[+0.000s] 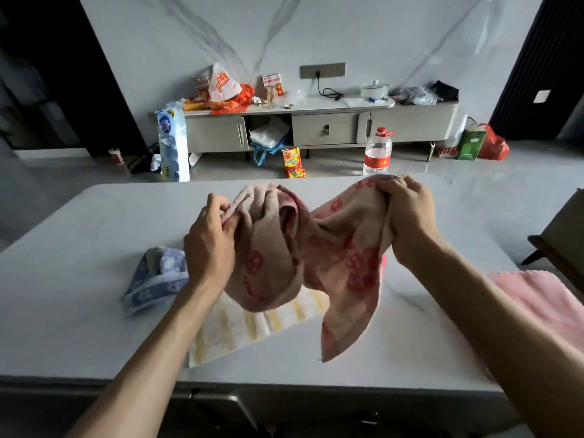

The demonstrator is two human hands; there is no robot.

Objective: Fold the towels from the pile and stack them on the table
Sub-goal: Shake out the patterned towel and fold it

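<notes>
A beige towel with red flower prints (341,257) hangs crumpled in the air above the white table (79,295). My left hand (210,245) pinches its left end and my right hand (407,216) grips its right end, slightly higher. Under it lies a white towel with yellow stripes (252,324), spread flat on the table. A blue and white flowered towel (155,276) lies bunched to the left of my left hand. A pink towel (543,298) lies at the table's right edge.
Beyond the table stand a low grey cabinet (322,128) covered with bags and packets, a water bottle (377,153) on the floor, and a pack of tissue rolls (172,140). A dark chair (562,235) stands at the right.
</notes>
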